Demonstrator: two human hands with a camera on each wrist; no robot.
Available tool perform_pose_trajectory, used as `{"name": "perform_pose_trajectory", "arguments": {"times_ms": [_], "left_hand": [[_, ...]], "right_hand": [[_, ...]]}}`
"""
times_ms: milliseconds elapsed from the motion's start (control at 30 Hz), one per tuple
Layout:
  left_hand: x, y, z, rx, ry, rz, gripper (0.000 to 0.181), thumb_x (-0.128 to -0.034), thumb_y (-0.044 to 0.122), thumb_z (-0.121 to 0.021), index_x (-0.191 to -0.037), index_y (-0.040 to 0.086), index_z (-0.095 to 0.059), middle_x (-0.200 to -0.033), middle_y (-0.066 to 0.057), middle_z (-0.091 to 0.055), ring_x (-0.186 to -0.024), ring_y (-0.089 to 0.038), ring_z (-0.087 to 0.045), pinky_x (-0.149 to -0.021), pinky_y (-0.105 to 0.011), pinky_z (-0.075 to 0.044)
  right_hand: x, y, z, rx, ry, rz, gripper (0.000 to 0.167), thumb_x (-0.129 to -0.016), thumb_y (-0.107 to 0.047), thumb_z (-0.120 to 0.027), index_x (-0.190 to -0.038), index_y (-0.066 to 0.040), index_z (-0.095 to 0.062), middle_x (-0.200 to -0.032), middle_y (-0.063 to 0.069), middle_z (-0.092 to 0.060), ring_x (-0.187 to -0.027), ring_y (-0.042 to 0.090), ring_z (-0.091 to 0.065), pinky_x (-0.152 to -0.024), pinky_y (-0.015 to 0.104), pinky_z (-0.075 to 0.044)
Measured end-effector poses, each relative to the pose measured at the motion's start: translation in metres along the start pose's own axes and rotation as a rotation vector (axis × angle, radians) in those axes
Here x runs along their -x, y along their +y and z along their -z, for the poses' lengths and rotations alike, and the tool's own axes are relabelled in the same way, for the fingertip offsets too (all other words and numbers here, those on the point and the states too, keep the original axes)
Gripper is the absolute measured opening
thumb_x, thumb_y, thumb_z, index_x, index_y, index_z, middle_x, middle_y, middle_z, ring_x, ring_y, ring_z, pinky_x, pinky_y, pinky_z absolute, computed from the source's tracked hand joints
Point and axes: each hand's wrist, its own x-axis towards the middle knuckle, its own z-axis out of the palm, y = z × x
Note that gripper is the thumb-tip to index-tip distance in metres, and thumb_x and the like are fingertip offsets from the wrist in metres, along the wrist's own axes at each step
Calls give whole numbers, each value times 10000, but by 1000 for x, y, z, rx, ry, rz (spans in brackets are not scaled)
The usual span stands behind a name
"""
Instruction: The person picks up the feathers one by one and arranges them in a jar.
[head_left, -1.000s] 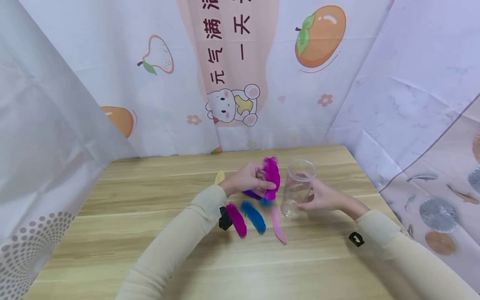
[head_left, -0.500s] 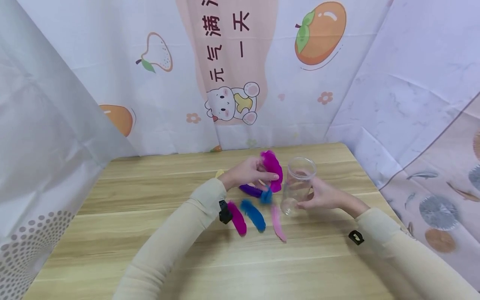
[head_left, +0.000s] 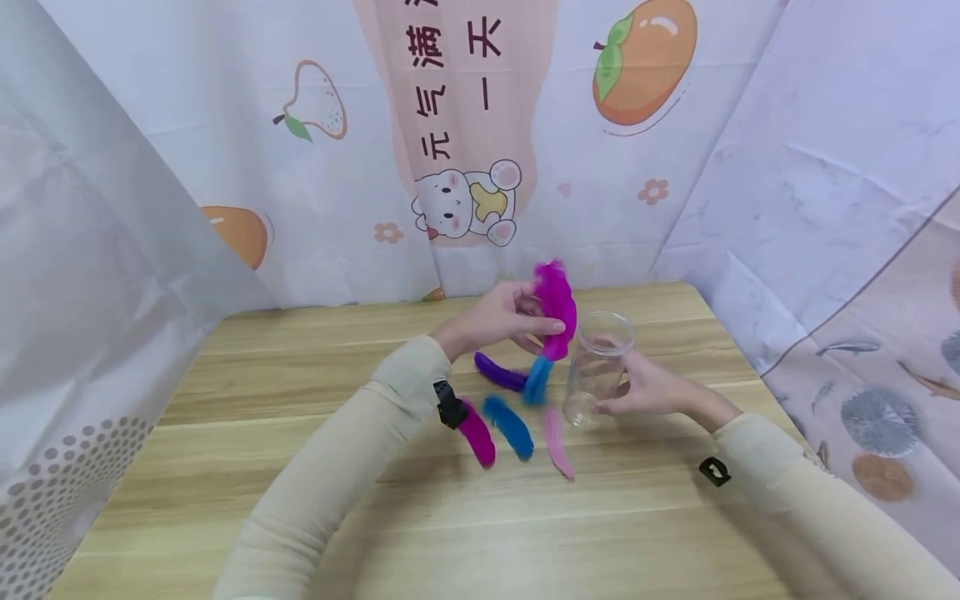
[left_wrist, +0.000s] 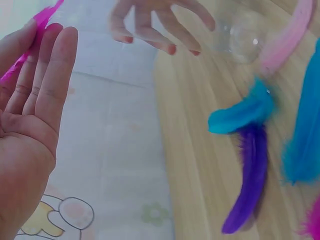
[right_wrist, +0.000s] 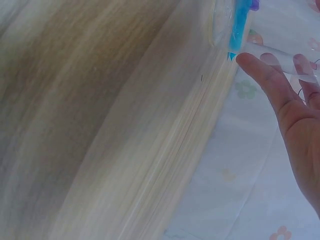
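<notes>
My left hand (head_left: 497,321) pinches a magenta feather (head_left: 558,308) between thumb and fingers, raised above the table just left of the cup's rim. In the left wrist view the magenta feather (left_wrist: 46,16) shows only partly, at the top left. My right hand (head_left: 651,387) grips a clear, straight-sided plastic cup (head_left: 588,379) round its right side; the cup stands upright, mouth up. Below the left hand lie a purple feather (head_left: 498,372) and a blue feather (head_left: 537,382), their ends touching. In the right wrist view the cup (right_wrist: 285,59) is partly cut off.
Closer to me lie another magenta feather (head_left: 477,435), a second blue feather (head_left: 510,428) and a light pink feather (head_left: 557,446). All are on a wooden table (head_left: 480,533). Printed curtains (head_left: 322,192) hang behind and at both sides.
My left hand has lifted the magenta feather up and slightly right, uncovering the purple and blue feathers. A yellow feather seen beside the left wrist is now hidden. The right hand and cup stay put.
</notes>
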Motion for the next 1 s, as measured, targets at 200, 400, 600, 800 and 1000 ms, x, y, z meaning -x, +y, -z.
{"name": "perform_pose_trajectory", "arguments": {"times_ms": [200, 400, 600, 800, 1000], "left_hand": [[-3, 13, -2, -3, 0, -4, 294, -958, 77, -710, -1219, -21, -618, -1033, -184, -736, -915, -353, -736, -766, -497, -609], [-4, 26, -3, -6, 25, -11, 287, -974, 115, -698, -1221, -20, -641, -1059, -183, -731, -938, -366, -729, -764, -476, -614], [-6, 36, -6, -16, 26, -37, 301, -955, 115, -723, -1215, -13, -640, -1096, -177, -716, -952, -334, -731, -801, -487, -606], [-8, 45, -10, -28, 2, -48, 323, -947, 104, -731, -1237, 2, -630, -1117, -153, -718, -981, -311, -725, -826, -474, -602], [-12, 51, -16, -42, -27, -38, 343, -949, 108, -729, -1258, -4, -630, -1119, -140, -723, -987, -292, -725, -815, -445, -609]], "right_hand": [[2, 0, 0, -5, 12, -7, 943, -785, 23, -849, -1530, -67, -277, -1369, 208, -562, -1211, 418, -590, -794, 522, -600], [1, 2, 1, 1, 7, -4, 953, -789, -27, -865, -1535, -84, -275, -1372, 202, -555, -1214, 397, -582, -794, 524, -600], [2, 0, 2, -5, 3, -7, 947, -789, -18, -862, -1532, -72, -277, -1381, 215, -540, -1215, 447, -559, -787, 462, -612], [2, 0, 2, -2, 0, -12, 948, -793, -18, -859, -1530, -68, -264, -1381, 215, -532, -1223, 475, -536, -792, 383, -613], [1, -1, 1, -4, -11, -18, 947, -812, -17, -842, -1551, -106, -256, -1401, 214, -523, -1239, 490, -526, -803, 409, -611]]}}
